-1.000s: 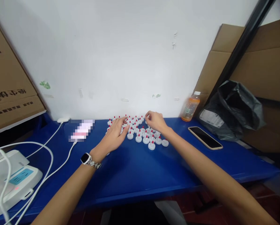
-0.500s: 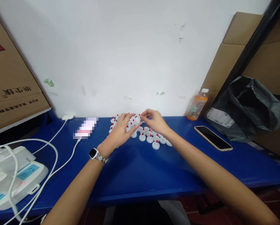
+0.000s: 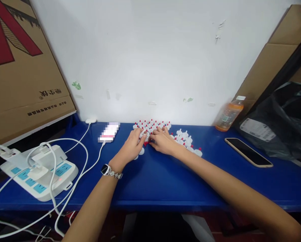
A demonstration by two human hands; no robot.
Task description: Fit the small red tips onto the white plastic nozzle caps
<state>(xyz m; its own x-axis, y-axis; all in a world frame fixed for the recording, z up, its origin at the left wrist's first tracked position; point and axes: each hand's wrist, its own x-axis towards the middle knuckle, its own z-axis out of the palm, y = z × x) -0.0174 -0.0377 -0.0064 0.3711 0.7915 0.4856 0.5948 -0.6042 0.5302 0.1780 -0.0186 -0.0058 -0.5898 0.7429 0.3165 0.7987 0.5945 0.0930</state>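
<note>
My left hand (image 3: 132, 146) is closed around a white nozzle cap (image 3: 143, 134), held between thumb and fingers. My right hand (image 3: 163, 142) is beside it, with fingertips bent down and pinched at a small pile of red tips (image 3: 145, 144) on the table. What those fingers hold is hidden. Behind both hands stand several white nozzle caps with red tips (image 3: 152, 125). To the right of my right hand are white caps without red tips (image 3: 184, 135) and a few with red ones (image 3: 198, 152).
The blue table (image 3: 165, 188) meets a white wall. At left are a power strip (image 3: 39, 178) with looping white cables and a charging phone (image 3: 109, 132). An orange drink bottle (image 3: 229, 114), a dark phone (image 3: 248, 152) and a grey plastic bag (image 3: 276, 124) are at right.
My right hand has come away from the cap at my left fingers and dropped to the red tips. My left hand has lowered slightly. The camera view has swung left.
</note>
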